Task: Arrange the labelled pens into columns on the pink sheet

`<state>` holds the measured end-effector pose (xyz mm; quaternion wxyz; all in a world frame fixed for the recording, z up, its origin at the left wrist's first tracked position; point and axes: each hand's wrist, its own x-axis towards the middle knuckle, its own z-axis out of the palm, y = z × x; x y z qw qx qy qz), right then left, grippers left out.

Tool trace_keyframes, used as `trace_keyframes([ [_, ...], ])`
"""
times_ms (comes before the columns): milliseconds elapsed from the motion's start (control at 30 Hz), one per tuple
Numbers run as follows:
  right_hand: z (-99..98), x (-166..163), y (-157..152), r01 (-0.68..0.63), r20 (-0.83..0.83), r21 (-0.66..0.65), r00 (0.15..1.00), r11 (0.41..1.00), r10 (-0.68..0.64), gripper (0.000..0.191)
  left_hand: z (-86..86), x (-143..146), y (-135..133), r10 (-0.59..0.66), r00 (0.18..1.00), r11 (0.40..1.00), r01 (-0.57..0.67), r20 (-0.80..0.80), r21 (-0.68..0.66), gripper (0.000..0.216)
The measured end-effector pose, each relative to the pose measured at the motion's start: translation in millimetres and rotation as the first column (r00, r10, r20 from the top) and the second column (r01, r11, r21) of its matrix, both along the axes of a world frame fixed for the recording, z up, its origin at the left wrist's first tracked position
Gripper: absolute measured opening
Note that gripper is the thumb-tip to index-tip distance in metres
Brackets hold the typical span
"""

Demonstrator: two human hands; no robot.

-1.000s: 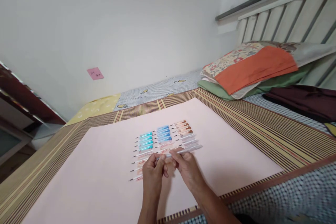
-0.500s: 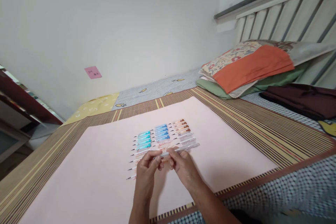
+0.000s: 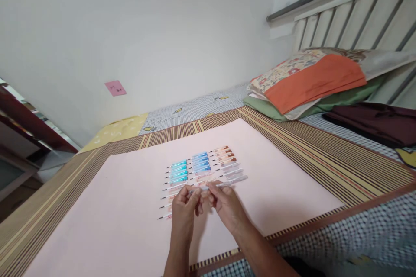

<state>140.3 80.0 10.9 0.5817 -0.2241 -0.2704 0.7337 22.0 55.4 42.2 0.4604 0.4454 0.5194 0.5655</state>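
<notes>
Both hands pinch a slim pale pen (image 3: 204,188) low over a pink sheet (image 3: 123,207). My left hand (image 3: 183,207) is closed on its left end, thumb and forefinger pressed together. My right hand (image 3: 225,205) grips the right end the same way. Just beyond lie rows of pens: teal pens (image 3: 178,171) at left, blue pens (image 3: 200,162) in the middle, brown-ended pens (image 3: 226,154) at right. Greyish pens (image 3: 234,172) lie nearest my right hand, and pink-tinted pens (image 3: 169,197) run partly hidden behind my left hand.
Under the sheet is a striped mat (image 3: 279,156) on a bed. Folded pillows with an orange panel (image 3: 318,82) and dark folded cloth (image 3: 373,123) lie at the right by the slatted headboard (image 3: 344,21). A pink note (image 3: 115,88) is on the wall.
My left hand has shifted slightly right, its fingers changing position along the pen. My right hand stays almost still. The view has moved a little; the laid-out pens keep their arrangement.
</notes>
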Motion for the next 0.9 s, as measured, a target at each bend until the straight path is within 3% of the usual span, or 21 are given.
trace_keyframes([
  [100,0.2,0.2,-0.3,0.019,0.001,-0.019,1.000,1.000,-0.019,0.032,-0.2,0.7,-0.2,0.048,0.998,0.998,-0.050,-0.042,-0.050,0.043],
  [267,-1.5,0.2,0.9,0.018,-0.043,-0.012,0.999,1.000,-0.019,0.030,-0.4,2.0,1.0,-0.043,0.996,0.998,0.039,0.073,0.051,0.043],
  [333,-1.4,-0.1,0.6,0.014,-0.027,-0.007,1.000,1.000,-0.014,0.029,-2.8,2.4,1.6,-0.007,0.998,1.000,0.005,0.061,0.028,0.035],
  [467,-0.7,-1.4,-0.2,0.021,-0.013,-0.013,1.000,1.000,-0.021,0.028,-5.1,3.3,1.8,0.108,0.993,0.993,-0.110,-0.038,-0.040,0.042],
  [667,-1.0,-1.1,-0.2,-0.015,-0.064,0.017,0.998,1.000,0.016,0.029,-2.9,4.1,1.5,-0.058,0.993,0.998,0.053,0.099,0.045,0.043],
  [800,1.4,-0.7,-1.9,0.000,-0.036,-0.008,0.999,1.000,0.000,0.028,-7.3,4.3,2.0,0.059,0.997,0.998,-0.059,0.055,0.003,0.039],
  [900,2.2,-0.8,-2.6,0.008,-0.046,-0.008,0.999,1.000,-0.008,0.027,-5.1,4.9,1.1,0.046,0.997,0.999,-0.047,0.067,0.008,0.046],
])
